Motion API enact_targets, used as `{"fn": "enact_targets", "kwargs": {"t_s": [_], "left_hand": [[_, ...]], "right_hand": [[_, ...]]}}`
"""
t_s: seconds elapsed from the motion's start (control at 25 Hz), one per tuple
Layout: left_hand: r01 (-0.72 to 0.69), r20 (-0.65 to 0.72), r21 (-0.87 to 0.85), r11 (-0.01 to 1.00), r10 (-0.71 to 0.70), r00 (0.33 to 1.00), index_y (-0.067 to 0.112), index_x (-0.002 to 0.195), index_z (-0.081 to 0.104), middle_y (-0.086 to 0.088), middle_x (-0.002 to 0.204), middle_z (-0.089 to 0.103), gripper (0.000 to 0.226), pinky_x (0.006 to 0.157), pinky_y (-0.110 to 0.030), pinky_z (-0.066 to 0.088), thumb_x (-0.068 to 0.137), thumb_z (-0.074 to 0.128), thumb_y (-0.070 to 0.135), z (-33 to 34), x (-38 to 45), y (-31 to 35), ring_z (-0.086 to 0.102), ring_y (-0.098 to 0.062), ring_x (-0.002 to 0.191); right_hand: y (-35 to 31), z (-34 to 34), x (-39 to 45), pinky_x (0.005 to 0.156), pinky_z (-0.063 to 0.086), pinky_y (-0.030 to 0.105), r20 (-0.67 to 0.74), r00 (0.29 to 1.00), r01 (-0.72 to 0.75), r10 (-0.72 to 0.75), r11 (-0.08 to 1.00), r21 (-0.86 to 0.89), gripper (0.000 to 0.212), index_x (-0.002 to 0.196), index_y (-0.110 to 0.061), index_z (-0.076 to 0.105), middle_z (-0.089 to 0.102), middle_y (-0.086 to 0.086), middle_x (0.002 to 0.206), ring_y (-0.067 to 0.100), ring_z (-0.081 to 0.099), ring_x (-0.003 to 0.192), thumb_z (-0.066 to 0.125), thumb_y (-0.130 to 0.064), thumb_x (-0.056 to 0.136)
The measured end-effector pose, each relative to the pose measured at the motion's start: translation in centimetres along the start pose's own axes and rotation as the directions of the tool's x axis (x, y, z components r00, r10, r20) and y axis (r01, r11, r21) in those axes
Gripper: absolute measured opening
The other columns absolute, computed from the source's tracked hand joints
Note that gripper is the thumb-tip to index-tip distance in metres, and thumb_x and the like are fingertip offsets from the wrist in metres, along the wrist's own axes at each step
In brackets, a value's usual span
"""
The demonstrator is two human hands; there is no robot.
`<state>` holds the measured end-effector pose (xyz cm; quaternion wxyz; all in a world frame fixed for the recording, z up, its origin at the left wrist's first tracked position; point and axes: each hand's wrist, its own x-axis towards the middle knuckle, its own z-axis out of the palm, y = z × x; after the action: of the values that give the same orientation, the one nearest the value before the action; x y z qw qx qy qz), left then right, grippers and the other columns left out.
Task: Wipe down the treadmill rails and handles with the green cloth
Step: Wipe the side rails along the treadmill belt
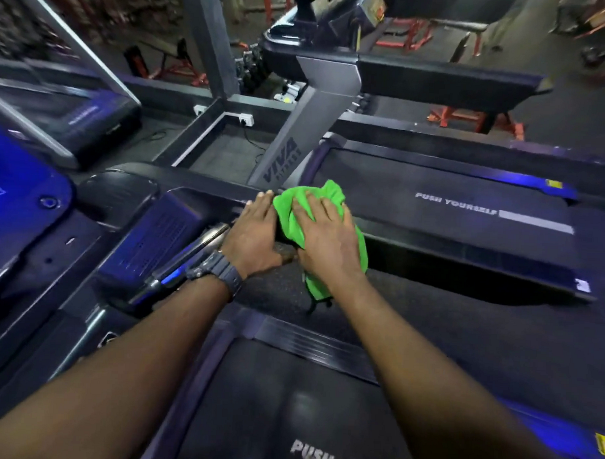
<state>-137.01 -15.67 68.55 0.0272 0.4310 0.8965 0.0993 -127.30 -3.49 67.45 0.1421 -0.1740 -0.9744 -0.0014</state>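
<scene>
The green cloth (324, 193) lies bunched on the black treadmill handrail (464, 257), with one end hanging below the rail. My right hand (328, 244) lies on top of it with fingers spread and presses it onto the rail. My left hand (253, 232), with a dark watch on the wrist, rests flat on the same rail right beside the cloth, its fingertips at the cloth's left edge. The two thumbs nearly meet under the rail.
The treadmill console (24, 199) with blue-lit panels stands at left, and its belt (288, 400) runs below my arms. A neighbouring treadmill belt (449, 207) and its grey upright (283, 156) lie just beyond the rail. Red gym frames (469, 120) stand further back.
</scene>
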Motion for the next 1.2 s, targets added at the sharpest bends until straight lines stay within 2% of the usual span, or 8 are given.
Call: {"fn": "enact_targets", "kwargs": {"t_s": [0.12,0.28,0.4,0.6,0.8,0.96,1.12,1.2], "left_hand": [[-0.011,-0.044,0.031,0.999,0.012,0.999,-0.005,0.153,0.018,-0.021,0.162,0.014,0.124,0.123,-0.035,0.003,0.066,0.082,0.057,1.2,-0.1,-0.4,0.010,-0.032,0.152],[0.049,-0.200,-0.014,0.999,-0.051,0.978,-0.014,0.145,0.029,-0.030,0.156,0.026,0.134,0.123,-0.047,0.016,0.059,0.052,0.085,3.4,-0.2,0.3,0.023,-0.039,0.148],[0.063,-0.273,0.008,0.998,-0.058,0.960,-0.013,0.145,0.031,-0.028,0.156,0.027,0.140,0.122,-0.048,0.020,0.056,0.044,0.094,4.6,-0.4,0.4,0.023,-0.038,0.148],[0.058,-0.345,0.053,0.997,-0.036,0.938,-0.007,0.149,0.026,-0.022,0.160,0.022,0.143,0.123,-0.048,0.016,0.058,0.035,0.102,6.1,-0.7,0.1,0.016,-0.032,0.151],[0.073,-0.466,-0.040,0.997,-0.083,0.881,-0.004,0.149,0.030,-0.018,0.160,0.026,0.144,0.125,-0.043,0.009,0.054,0.029,0.105,7.5,-0.8,0.0,0.017,-0.029,0.151],[0.081,-0.476,-0.151,0.985,-0.144,0.868,-0.003,0.151,0.027,-0.018,0.161,0.023,0.149,0.125,-0.042,0.005,0.051,0.019,0.107,8.2,-0.4,0.9,0.012,-0.027,0.152],[0.065,-0.446,-0.098,0.993,-0.102,0.889,-0.003,0.151,0.024,-0.020,0.161,0.021,0.151,0.125,-0.044,0.007,0.049,0.016,0.108,7.6,-0.1,0.7,0.012,-0.029,0.152],[0.076,-0.467,-0.059,0.995,-0.095,0.879,-0.004,0.152,0.022,-0.021,0.162,0.018,0.153,0.125,-0.044,0.006,0.047,0.015,0.108,7.9,0.5,0.5,0.010,-0.029,0.152]], "right_hand": [[6.0,-1.1,-2.2,0.106,0.037,0.043,-0.033,0.996,-0.084,0.085,0.996,0.027,0.067,0.141,-0.026,0.048,0.053,0.002,0.139,0.026,0.047,0.128,0.064,-0.031,0.077],[2.3,-0.7,-0.6,0.104,0.034,0.048,-0.015,0.991,-0.136,0.135,0.990,-0.042,0.072,0.140,-0.028,0.047,0.052,0.003,0.135,0.027,0.049,0.122,0.060,-0.057,0.075],[5.0,-0.3,-1.5,0.105,0.035,0.043,-0.037,0.999,-0.009,0.009,1.000,0.003,0.071,0.143,-0.035,0.045,0.050,-0.002,0.141,0.024,0.048,0.127,0.070,-0.038,0.077],[5.2,0.8,-3.1,0.106,0.037,0.046,-0.226,0.960,-0.173,0.164,0.985,-0.021,0.058,0.137,-0.026,0.051,0.055,0.003,0.137,0.027,0.050,0.124,0.061,-0.043,0.082],[8.0,2.6,-6.0,0.110,0.035,0.046,-0.285,0.949,0.096,-0.134,0.985,-0.146,0.093,0.147,-0.030,0.038,0.044,0.005,0.150,0.028,0.045,0.133,0.070,-0.028,0.061],[4.7,5.1,-5.4,0.112,0.027,0.051,-0.505,0.835,-0.277,0.218,0.960,-0.044,0.083,0.144,-0.025,0.042,0.047,0.008,0.146,0.029,0.042,0.133,0.061,-0.033,0.063],[6.0,6.0,-5.9,0.117,0.017,0.053,-0.409,0.909,-0.066,-0.078,0.943,-0.326,0.098,0.152,-0.030,0.030,0.032,0.005,0.157,0.028,0.031,0.143,0.075,-0.035,0.065],[7.5,5.6,-5.0,0.115,0.022,0.049,-0.465,0.880,-0.076,-0.092,0.941,-0.330,0.094,0.150,-0.029,0.035,0.039,0.003,0.154,0.026,0.039,0.139,0.074,-0.037,0.065]]}}
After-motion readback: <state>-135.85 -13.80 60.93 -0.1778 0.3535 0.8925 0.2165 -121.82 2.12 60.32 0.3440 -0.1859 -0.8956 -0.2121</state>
